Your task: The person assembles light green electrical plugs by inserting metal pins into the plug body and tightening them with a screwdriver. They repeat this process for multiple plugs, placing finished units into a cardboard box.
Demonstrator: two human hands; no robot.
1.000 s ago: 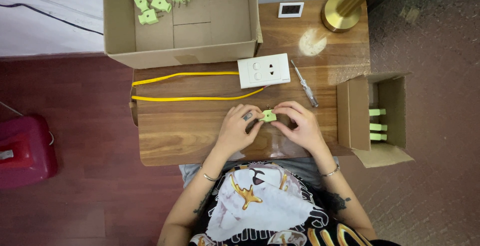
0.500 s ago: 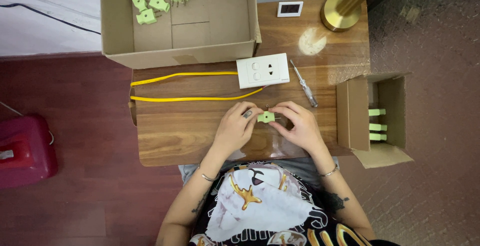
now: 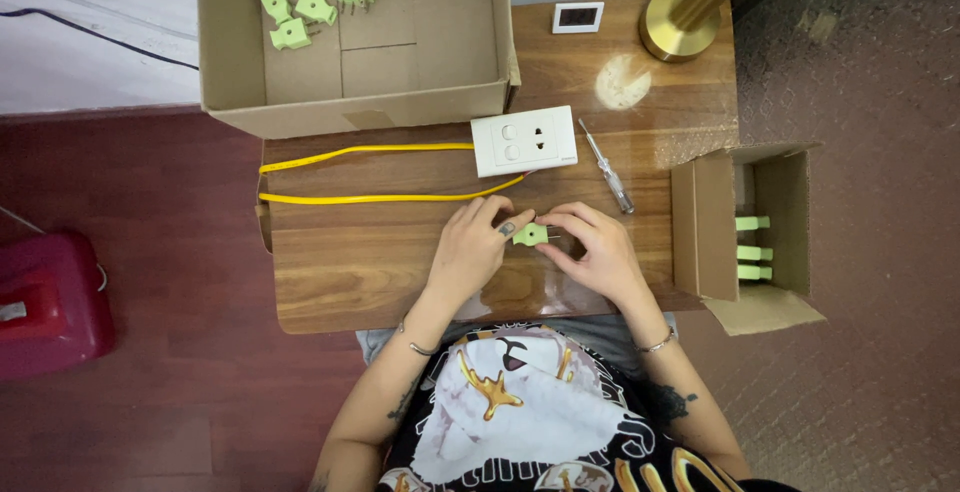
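Both hands (image 3: 540,247) pinch green plug (image 3: 530,235); cardboard boxes (image 3: 350,47) nr.

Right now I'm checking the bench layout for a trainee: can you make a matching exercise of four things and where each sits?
Things:
1. screwdriver
2. white socket plate
3. lamp base
4. green plug

Places:
A. between both hands' fingertips
B. table's far right corner
C. on the table, right of the socket plate
D. at the yellow cable's end

Pairs: 1-C, 2-D, 3-B, 4-A
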